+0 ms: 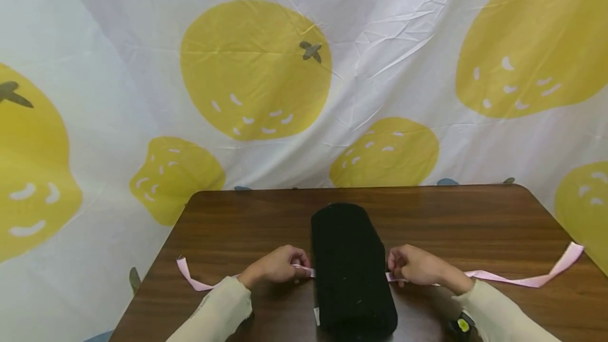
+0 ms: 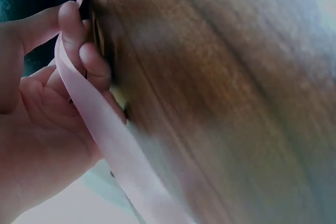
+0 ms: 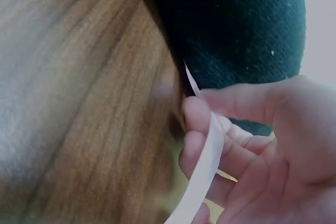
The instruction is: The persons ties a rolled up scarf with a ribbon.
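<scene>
A long black fabric-covered block [image 1: 351, 268], rounded at its far end, lies on the table with a pink ribbon [image 1: 518, 281] running beneath it and out on both sides. At its left side my left hand [image 1: 277, 265] pinches the ribbon between thumb and fingers. My right hand [image 1: 418, 265] pinches the ribbon close against the right side. In the left wrist view the ribbon [image 2: 113, 129] trails back past the palm; the right wrist view has the ribbon [image 3: 202, 177] hanging across the curled fingers. The stretch under the block is hidden.
The brown wooden table [image 1: 256, 220] has rounded far corners. Behind it hangs a white cloth [image 1: 294, 162] printed with yellow fruit. A small white tag [image 1: 316, 316] sticks out at the block's near left edge. The ribbon's right end rises near the table's right edge.
</scene>
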Motion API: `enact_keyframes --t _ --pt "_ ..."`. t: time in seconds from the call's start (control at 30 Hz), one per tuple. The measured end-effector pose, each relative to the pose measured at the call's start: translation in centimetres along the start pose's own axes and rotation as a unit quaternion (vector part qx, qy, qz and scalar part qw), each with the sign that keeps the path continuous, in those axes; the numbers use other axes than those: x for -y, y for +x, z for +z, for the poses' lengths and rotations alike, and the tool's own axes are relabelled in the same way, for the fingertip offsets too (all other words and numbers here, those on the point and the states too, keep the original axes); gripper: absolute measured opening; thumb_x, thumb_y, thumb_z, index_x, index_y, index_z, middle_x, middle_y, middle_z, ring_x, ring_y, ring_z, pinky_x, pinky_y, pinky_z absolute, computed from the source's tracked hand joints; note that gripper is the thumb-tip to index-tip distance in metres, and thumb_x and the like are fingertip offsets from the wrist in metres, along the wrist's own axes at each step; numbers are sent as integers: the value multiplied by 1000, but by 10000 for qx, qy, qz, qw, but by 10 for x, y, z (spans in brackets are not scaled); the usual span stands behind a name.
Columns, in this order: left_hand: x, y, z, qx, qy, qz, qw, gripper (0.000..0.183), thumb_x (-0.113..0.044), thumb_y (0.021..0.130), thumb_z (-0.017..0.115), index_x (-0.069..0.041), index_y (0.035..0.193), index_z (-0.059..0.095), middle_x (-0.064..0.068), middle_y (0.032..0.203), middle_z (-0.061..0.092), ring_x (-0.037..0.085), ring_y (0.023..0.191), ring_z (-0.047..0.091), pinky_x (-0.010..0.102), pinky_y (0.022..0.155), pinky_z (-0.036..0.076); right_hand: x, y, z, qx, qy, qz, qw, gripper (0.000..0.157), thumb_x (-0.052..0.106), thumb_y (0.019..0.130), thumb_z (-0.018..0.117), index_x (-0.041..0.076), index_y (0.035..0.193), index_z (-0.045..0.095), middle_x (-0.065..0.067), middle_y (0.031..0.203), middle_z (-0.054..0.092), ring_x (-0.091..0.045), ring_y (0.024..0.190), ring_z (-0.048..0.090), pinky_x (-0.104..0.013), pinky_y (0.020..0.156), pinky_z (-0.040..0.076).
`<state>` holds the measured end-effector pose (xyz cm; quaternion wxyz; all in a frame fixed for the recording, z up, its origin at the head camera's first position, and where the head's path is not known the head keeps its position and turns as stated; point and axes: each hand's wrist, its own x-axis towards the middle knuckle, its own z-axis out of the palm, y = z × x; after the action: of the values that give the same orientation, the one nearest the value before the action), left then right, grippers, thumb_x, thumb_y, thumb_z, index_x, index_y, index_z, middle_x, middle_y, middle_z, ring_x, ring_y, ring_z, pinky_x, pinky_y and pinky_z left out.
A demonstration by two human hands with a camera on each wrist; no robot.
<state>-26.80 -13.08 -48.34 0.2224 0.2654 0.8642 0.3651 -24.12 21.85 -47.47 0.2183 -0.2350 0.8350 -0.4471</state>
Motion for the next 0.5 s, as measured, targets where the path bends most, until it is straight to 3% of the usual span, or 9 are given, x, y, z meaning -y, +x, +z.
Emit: enact_keyframes --t 0.13,0.3,0.4,0.5 --pt "0 -1 -3 96 176 -83 9998 13 -24 88 64 -14 79 67 -7 66 56 5 57 50 22 51 43 -2 -1 -3 91 100 227 9997 3 -1 82 58 -3 83 59 -3 67 57 -7 49 48 -20 44 39" --pt "0 -2 -6 70 295 -158 9994 25 -28 89 61 -11 72 67 -9 57 48 5 51 42 21 47 35 -2 -2 -6 211 67 510 9985 11 1 80 57 -1 73 65 1 64 56 -3 44 36 -17 40 30" --pt "0 -3 -7 10 206 -165 9997 27 -28 89 62 -9 70 66 -9 55 47 5 49 41 21 46 34 -1 -3 -7 218 121 652 9976 14 3 78 58 -3 68 65 -1 68 62 -3 42 33 -17 38 28" --pt "0 -6 -9 4 163 -218 9996 27 -29 88 63 -9 70 66 -8 56 49 6 49 43 22 46 34 0 -4 -8 279 25 679 9973 22 10 82 61 -4 65 64 1 61 60 -2 39 32 -17 37 27"
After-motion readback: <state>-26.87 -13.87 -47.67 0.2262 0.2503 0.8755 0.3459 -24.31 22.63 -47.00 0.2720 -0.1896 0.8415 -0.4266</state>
